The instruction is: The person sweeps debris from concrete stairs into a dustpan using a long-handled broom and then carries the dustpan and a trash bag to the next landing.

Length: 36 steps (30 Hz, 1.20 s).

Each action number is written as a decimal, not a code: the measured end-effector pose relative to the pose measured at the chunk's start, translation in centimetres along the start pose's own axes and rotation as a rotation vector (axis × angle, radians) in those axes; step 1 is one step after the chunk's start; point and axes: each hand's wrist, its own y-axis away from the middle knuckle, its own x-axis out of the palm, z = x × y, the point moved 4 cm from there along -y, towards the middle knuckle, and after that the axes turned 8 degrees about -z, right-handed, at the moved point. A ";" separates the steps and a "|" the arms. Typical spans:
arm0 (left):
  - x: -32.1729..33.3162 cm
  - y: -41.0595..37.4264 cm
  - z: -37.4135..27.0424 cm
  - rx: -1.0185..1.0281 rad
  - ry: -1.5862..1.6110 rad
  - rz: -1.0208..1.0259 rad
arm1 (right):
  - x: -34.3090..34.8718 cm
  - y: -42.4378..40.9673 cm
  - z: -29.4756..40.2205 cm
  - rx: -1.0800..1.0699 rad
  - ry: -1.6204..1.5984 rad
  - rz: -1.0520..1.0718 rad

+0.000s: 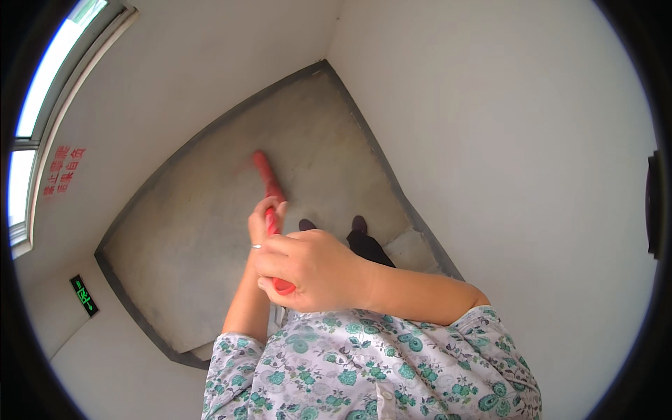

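A red long-handled tool, its head [268, 170] blurred and low against the grey floor, slants up towards me; it looks like a broom, but its kind is not fully clear. Around the top of its red handle [272, 221] both hands are closed. My right hand [305, 269] grips nearest me, with the ring-shaped red handle end showing below its fingers. Just beyond it, my left hand [261, 223] holds the handle farther down. Which arm is which is judged from how they enter the view, the arms possibly crossing.
Dark-bordered concrete floor [210, 226] meets pale walls [499, 131], with a corner ahead. My dark shoes [359, 224] stand near the tool. A window [31, 157] and red wall writing are at left, above a green exit sign [84, 295]. A floor edge lies at lower left.
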 end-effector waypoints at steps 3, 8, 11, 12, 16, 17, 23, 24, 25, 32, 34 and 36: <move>0.5 0.0 -2.2 0.010 0.294 0.040 | 1.4 -1.1 1.2 -0.059 0.104 0.001; 2.3 -1.7 -5.2 -0.101 0.713 0.097 | 6.8 -3.4 -5.2 -0.052 0.277 0.175; 3.7 -5.1 -1.8 -0.083 0.520 0.035 | 7.6 -5.7 -7.3 0.005 0.259 0.186; 4.6 -5.3 -0.3 -0.078 0.534 0.050 | 7.7 -5.9 -7.9 0.058 0.252 0.171; 4.4 -3.9 0.8 -0.065 0.419 -0.003 | 7.9 -5.3 -8.2 0.023 0.188 0.206; 4.0 -2.8 2.5 -0.047 0.373 -0.029 | 9.0 -4.7 -7.2 0.002 0.177 0.266; 2.3 2.7 6.9 -0.061 0.400 -0.059 | 8.0 0.3 -4.5 -0.010 0.051 0.375; 2.5 3.6 6.5 -0.100 0.371 -0.028 | 7.5 1.0 -4.4 -0.006 0.031 0.376; 2.3 3.8 5.1 -0.124 0.345 -0.023 | 6.3 1.3 -4.3 -0.027 0.020 0.365; 2.8 4.1 -4.7 -0.026 0.343 -0.043 | -2.8 1.3 -1.9 -0.027 0.050 0.137; 3.3 2.8 -6.6 0.033 0.412 -0.046 | -3.1 0.3 -1.1 -0.048 0.133 0.093; 3.0 2.0 -7.0 0.078 0.434 -0.029 | -2.1 -0.2 -0.4 -0.048 0.198 0.091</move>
